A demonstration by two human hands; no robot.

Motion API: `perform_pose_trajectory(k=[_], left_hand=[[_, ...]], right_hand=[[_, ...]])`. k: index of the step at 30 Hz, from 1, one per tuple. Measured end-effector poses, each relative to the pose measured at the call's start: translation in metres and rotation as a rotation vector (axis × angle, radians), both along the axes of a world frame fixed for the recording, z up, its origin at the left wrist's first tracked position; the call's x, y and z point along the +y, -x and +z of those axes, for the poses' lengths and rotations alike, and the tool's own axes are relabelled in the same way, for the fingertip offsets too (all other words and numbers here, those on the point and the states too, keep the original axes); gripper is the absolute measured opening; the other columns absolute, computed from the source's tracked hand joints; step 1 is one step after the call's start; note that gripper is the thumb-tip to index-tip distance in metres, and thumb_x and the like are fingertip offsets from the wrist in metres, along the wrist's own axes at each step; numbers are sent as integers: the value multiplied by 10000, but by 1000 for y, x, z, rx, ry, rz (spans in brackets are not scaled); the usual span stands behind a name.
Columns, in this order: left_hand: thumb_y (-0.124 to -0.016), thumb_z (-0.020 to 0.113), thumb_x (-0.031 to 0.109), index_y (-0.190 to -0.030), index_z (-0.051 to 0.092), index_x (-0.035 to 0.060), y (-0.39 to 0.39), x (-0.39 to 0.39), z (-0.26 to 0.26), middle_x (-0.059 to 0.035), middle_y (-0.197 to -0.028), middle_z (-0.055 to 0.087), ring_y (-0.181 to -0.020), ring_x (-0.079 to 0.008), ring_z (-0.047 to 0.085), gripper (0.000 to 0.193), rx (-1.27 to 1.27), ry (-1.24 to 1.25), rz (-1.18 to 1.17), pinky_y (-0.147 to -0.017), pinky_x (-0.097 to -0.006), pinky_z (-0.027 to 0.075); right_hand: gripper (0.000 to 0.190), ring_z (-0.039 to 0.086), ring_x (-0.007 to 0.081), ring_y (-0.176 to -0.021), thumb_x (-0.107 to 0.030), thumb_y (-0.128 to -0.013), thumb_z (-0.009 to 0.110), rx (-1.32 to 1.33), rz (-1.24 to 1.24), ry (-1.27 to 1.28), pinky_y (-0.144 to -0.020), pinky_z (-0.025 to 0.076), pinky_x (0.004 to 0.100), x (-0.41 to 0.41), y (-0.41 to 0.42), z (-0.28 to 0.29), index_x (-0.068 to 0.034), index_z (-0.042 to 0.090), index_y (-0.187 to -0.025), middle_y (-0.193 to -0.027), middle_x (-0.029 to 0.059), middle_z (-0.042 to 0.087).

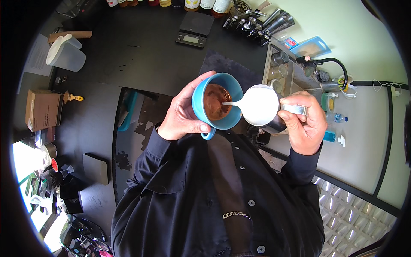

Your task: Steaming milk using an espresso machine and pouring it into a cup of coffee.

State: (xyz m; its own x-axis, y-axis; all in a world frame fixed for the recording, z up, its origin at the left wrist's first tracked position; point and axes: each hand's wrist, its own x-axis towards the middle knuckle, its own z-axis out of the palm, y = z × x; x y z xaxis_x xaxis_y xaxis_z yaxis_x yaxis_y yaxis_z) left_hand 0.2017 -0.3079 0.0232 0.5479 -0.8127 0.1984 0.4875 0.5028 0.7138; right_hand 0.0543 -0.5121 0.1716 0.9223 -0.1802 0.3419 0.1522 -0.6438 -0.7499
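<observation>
My left hand is wrapped around a blue ceramic cup, which tilts towards the right. Brown coffee with darker and lighter swirls fills the lower part of the cup. In my right hand I grip the handle of a metal milk pitcher, tipped towards the cup. White milk covers the pitcher's opening, and a thin stream runs from its spout into the coffee. The cup's own handle points towards my body.
A digital scale sits on the black counter ahead. Bar tools and a sink with glass jars are at the right, beside a black faucet. A plastic jug and a cardboard box stand at the left.
</observation>
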Motion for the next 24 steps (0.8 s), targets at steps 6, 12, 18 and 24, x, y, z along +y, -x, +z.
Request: perform_pose_trajectory(k=[6, 12, 18, 24], left_hand=[[-598, 962, 205, -1518, 321, 56, 3, -2, -9, -105, -1459, 460, -1342, -247, 466, 1131, 42, 28, -26, -1153, -417, 357], [-607, 958, 207, -1519, 318, 53, 7, -2, -12, -108, -1460, 462, -1348, -243, 461, 1125, 14, 26, -25, -1159, -414, 345], [-608, 957, 206, -1520, 311, 42, 4, -2, -1, -116, -1466, 457, -1351, -243, 459, 1129, 3, 29, -26, -1159, -413, 344], [-604, 959, 212, -1519, 313, 44, 9, -4, -14, -117, -1453, 473, -1345, -245, 467, 1133, 20, 29, -58, -1154, -414, 350]], right_hand=[[250, 599, 58, -781, -8, -860, 744, -79, -28, -48, -661, 475, 187, 2, 1, 6, 30, 613, -1069, -890, 56, 608], [237, 603, 63, -784, -2, -866, 735, -19, -28, 1, -671, 486, 196, 1, 3, 7, 37, 609, -1063, -900, 63, 617], [241, 608, 74, -791, -15, -865, 739, -22, -8, -64, -672, 498, 209, 4, 6, 3, 46, 605, -1056, -898, 72, 615], [241, 606, 62, -784, -6, -858, 743, -93, -17, -43, -643, 472, 187, 4, 4, 14, 39, 611, -1055, -885, 67, 613]])
